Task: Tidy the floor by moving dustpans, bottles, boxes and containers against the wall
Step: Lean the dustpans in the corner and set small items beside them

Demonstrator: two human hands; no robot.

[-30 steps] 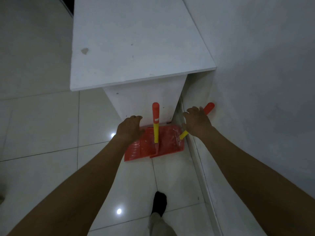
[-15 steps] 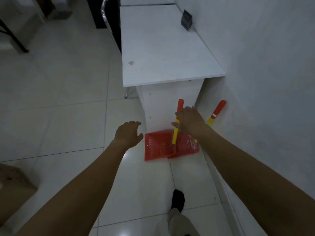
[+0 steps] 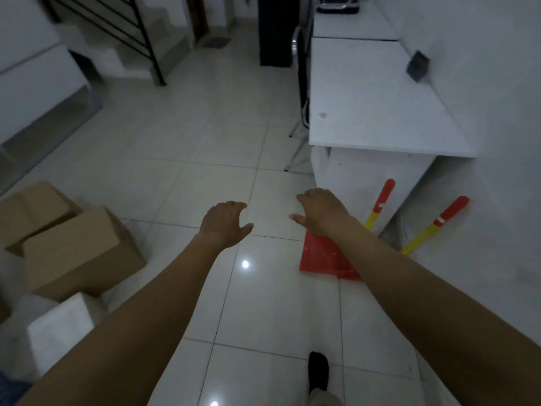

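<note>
Hands have pulled back from the dustpans (image 3: 325,254): the left hand (image 3: 224,222) and the right hand (image 3: 320,212) now hover over the floor (image 3: 175,142), fingers loosely spread, holding nothing. The red dustpans lie at the foot of the desk (image 3: 366,98) beside the wall (image 3: 497,112), partly hidden by the right forearm. Two red-and-yellow handles show: one handle (image 3: 380,203) leans on the desk's end, the other handle (image 3: 439,224) on the wall. To the left lie two brown boxes (image 3: 79,250) and one white box (image 3: 61,326).
</note>
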